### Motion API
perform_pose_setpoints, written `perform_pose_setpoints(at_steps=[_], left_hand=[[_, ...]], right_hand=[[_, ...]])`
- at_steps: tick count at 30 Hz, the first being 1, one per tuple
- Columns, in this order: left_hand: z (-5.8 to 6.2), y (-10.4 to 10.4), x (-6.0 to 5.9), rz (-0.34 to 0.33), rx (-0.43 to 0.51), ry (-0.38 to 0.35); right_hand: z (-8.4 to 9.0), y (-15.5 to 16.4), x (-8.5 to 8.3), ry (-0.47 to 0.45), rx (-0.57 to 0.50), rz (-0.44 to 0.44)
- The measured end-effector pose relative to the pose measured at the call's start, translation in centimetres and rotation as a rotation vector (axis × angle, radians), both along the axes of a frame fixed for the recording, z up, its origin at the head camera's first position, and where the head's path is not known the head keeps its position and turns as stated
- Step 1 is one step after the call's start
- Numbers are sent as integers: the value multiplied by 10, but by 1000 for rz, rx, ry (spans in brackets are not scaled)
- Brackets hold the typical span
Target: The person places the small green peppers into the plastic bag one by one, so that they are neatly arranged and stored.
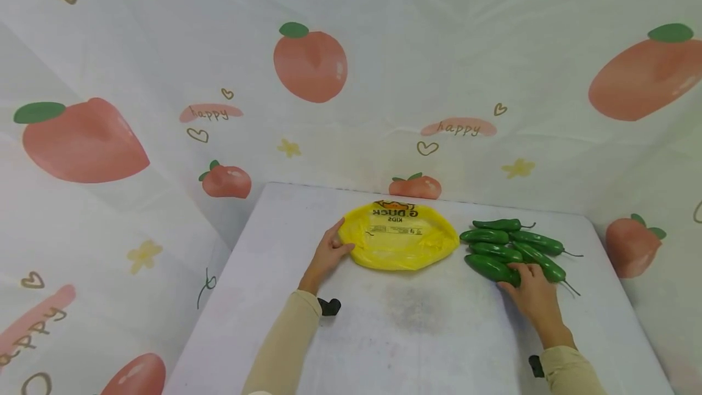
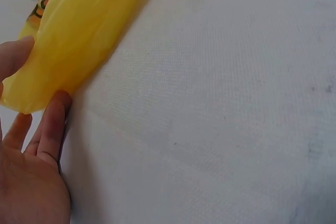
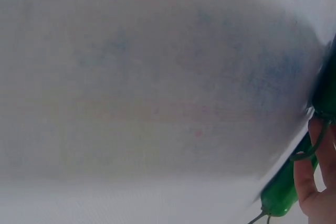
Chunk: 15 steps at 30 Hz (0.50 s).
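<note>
On the table (image 1: pixel 378 340) before me, the bag (image 1: pixel 403 242) lies left of the peppers (image 1: pixel 496 252), its right end just beside them. My left hand (image 1: pixel 328 255) is at the bag's left end, my right hand (image 1: pixel 534 298) at the nearest pepper (image 1: pixel 490 267). Behind the table hangs a sheet (image 1: pixel 373 133).

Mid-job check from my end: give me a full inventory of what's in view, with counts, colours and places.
green peppers: six visible, green, clustered on the table's right
plastic bag: one, yellow with dark print, left of the peppers
table: one, white, underneath
backdrop: white, fruit-printed, behind the table
black pieces: two, black, beside the wrists
sleeves: two, beige, on the forearms
left hand: one, bare, pinching the bag's left edge
right hand: one, bare, on the nearest pepper
</note>
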State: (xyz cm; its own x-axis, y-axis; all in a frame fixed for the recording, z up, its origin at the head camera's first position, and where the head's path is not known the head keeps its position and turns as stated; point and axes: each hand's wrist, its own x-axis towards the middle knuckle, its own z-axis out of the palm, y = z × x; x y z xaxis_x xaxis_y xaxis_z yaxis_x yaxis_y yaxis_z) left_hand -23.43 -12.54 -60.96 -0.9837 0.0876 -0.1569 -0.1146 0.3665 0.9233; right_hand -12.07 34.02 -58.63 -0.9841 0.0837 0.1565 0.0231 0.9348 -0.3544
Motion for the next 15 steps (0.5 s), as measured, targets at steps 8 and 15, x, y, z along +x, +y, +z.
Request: perform_pose_setpoints(at_steps=[8,15], left_hand=[[0,0,1,13,-13,-47],[-1,-2,0,10,-1,-66]], right_hand=[[-2,-1,0,-56,-13,-1],[3,-1,1,-47,-75,24]])
